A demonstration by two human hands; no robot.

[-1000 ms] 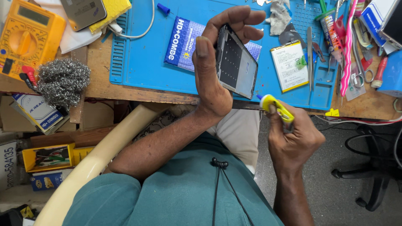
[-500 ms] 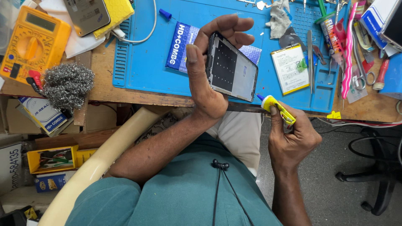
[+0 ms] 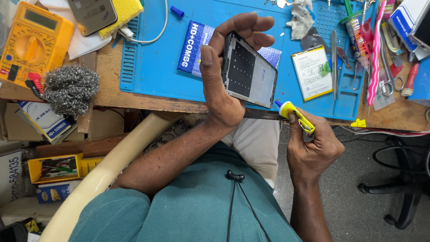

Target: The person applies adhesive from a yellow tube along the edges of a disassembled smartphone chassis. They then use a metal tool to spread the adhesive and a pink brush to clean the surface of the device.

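Note:
My left hand (image 3: 224,67) grips an opened phone frame (image 3: 248,71), dark with a pale lower part, held upright above the blue work mat (image 3: 152,67). My right hand (image 3: 313,145) holds a small yellow glue tube (image 3: 296,115) with a blue tip. The tip points at the phone frame's lower right corner, close to it. A white phone battery (image 3: 310,71) lies on the mat just right of the frame.
A blue packet (image 3: 192,42) lies under my left hand. A yellow multimeter (image 3: 33,42) and a steel wool ball (image 3: 69,88) sit at the left. Tweezers, scissors and tubes (image 3: 371,49) crowd the right. A black chair base (image 3: 398,179) stands on the floor.
My left hand has turned the phone frame more upright and shifted it slightly. My right hand has brought the glue tube's tip up near the frame's lower corner.

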